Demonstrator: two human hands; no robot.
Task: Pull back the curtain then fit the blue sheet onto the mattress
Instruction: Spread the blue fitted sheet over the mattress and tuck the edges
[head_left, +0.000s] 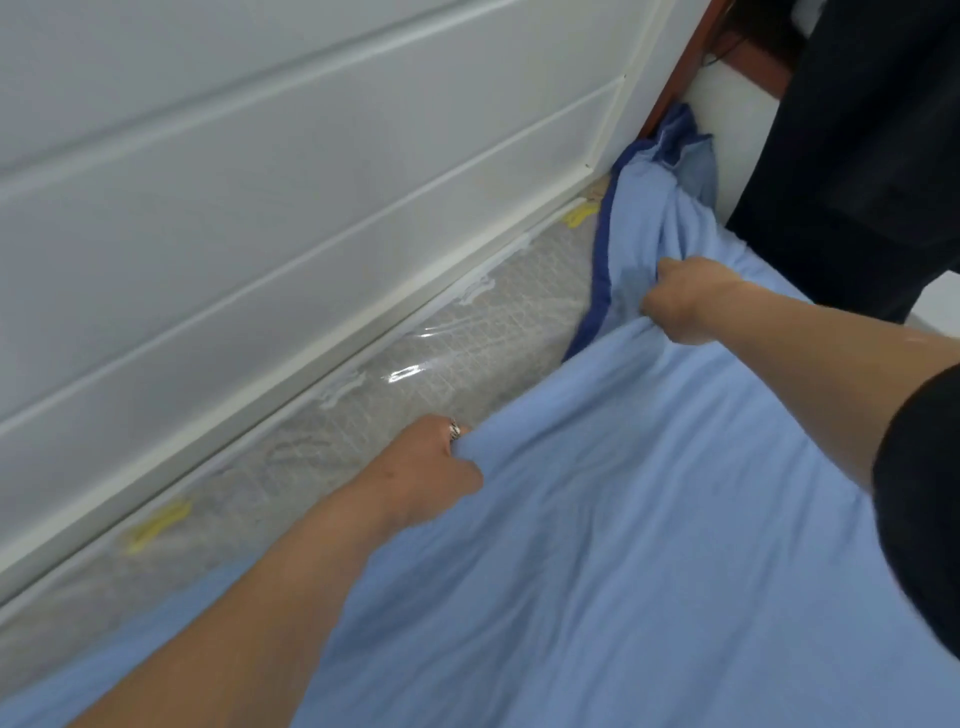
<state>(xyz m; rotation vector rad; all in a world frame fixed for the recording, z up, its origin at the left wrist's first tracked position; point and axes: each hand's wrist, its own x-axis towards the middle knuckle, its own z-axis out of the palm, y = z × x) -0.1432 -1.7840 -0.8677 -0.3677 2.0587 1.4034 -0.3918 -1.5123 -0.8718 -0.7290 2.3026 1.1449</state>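
Where the mattress (467, 353) ran lengthwise along the white panelled wall (260, 182), we saw its wall-side strip bare under clear plastic. The blue sheet (623, 493) covered the rest, its free edge lying parallel to that long side and just short of it, bunching toward the far corner. The dark curtain (857, 156) hung beyond that corner. Our right grip (685, 306), nearer the corner, clutched the gathered cloth; our left grip (431, 467) clenched the edge nearer us. We judged the sheet had to go wallward from both grips, then down the side.
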